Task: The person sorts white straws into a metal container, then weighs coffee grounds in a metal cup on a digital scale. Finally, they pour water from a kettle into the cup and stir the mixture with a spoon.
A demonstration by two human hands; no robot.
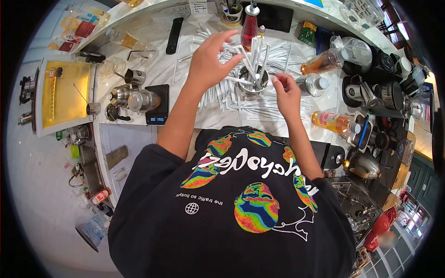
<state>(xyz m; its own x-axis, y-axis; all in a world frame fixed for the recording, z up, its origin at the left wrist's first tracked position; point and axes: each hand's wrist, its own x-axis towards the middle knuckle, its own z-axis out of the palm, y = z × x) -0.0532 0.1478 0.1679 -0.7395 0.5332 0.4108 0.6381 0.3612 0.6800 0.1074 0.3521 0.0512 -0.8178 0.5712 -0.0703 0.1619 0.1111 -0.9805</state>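
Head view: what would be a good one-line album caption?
Left hand at the white straws, right hand beside their metal cup, with many more straws strewn across the counter.

A white, grey-veined marble counter (160, 60) bears it all. With the metal cup (254, 90) as the dial's centre, slim white straws (218, 96) lie loose around it. A red bottle (250, 30) stands at twelve o'clock, a green box (308, 33) between one and two — then a clear bottle (314, 85) at three, an amber bottle (331, 120) at four. Between eight and nine sits a black scale (163, 109) — a metal pitcher (135, 77) at nine, a long black bar (174, 35) at ten.
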